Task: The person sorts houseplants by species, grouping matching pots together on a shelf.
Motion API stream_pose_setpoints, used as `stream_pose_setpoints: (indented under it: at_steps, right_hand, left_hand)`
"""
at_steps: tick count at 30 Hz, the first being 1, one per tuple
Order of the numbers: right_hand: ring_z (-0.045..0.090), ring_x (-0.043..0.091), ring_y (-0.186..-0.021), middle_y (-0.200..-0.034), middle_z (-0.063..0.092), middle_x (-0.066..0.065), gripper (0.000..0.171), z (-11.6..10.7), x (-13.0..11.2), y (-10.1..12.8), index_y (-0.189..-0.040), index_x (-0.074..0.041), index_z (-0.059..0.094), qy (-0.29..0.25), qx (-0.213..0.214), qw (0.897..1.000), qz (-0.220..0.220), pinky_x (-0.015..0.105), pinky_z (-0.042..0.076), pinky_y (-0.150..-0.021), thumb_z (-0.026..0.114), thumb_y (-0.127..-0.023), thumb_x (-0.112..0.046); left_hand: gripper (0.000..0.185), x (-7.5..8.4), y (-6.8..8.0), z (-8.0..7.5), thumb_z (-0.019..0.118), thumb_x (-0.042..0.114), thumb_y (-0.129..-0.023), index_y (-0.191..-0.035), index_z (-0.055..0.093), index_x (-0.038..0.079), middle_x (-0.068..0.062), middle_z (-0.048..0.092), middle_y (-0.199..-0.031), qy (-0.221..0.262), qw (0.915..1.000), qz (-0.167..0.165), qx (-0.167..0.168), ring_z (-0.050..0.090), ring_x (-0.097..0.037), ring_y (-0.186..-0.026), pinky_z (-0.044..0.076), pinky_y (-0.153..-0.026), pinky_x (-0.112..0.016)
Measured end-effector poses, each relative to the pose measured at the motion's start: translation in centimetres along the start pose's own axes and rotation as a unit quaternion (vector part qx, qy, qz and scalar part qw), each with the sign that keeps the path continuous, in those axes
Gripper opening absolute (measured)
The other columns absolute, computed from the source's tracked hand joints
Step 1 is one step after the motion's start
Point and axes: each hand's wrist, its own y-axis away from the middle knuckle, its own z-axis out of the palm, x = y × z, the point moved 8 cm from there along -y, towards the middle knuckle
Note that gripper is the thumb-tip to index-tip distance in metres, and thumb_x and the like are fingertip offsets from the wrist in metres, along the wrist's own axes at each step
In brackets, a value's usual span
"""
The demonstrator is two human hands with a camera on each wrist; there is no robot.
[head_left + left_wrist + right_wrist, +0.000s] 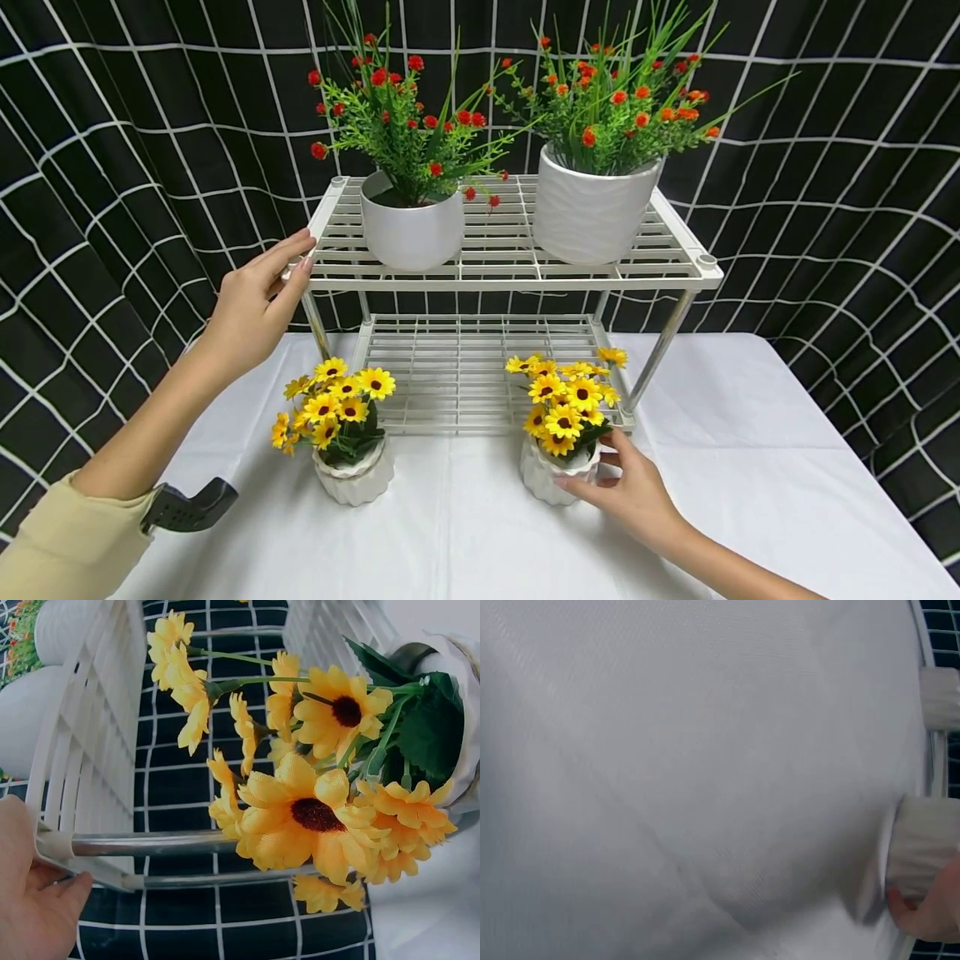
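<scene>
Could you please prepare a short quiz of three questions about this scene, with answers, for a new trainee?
1. Multiple choice: what does the person's right hand hold?
A) a shiny metallic shelf leg
B) a small white fluted pot with yellow flowers
C) a black curtain with white grid lines

2. True or false: the person's left hand lies flat on the smooth white cloth.

3. Fill in the number: on the upper tier of the white slatted two-tier shelf stand ___ large round white pots with red flowers.

Key:
1. B
2. False; it holds the left end of the shelf's upper tier.
3. Two
</scene>
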Motion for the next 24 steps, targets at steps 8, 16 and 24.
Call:
stream_pose_setpoints:
  at_steps: [8,16,24]
  right_hand:
    - [0.071,0.027,-0.105,-0.132,0.065,0.024,0.084,1.4,1.1,-0.2,-0.144,0.0,0.048,-0.036,0.003,0.999,-0.012,0.028,0.059,-0.089,0.095,-0.076,-0.014]
    - [0.068,0.026,-0.114,-0.134,0.068,0.019,0.098,2.0,1.6,-0.9,-0.148,-0.002,0.049,0.005,-0.006,1.0,-0.027,0.032,0.054,-0.098,0.101,-0.067,-0.023]
    - [0.063,0.037,-0.126,-0.135,0.068,0.021,0.102,1.8,1.7,-1.4,-0.144,0.001,0.05,0.063,0.001,0.998,-0.027,0.053,0.05,-0.107,0.103,-0.062,-0.03]
  left_hand:
    - [0.047,-0.1,0.0,0.1,0.045,0.024,-0.113,-0.152,0.054,-0.002,-0.019,0.046,-0.163,-0.001,1.0,-0.003,0.002,0.062,-0.035,-0.097,0.038,-0.075,-0.009]
    - [0.047,-0.1,0.0,0.1,0.045,0.025,-0.114,-0.152,0.054,-0.002,-0.019,0.046,-0.163,0.001,1.0,0.0,0.0,0.061,-0.035,-0.097,0.038,-0.076,-0.01]
    - [0.047,-0.1,0.0,0.1,0.045,0.024,-0.114,-0.152,0.053,-0.001,-0.019,0.046,-0.163,0.002,1.0,-0.004,0.0,0.063,-0.037,-0.104,0.037,-0.077,-0.007]
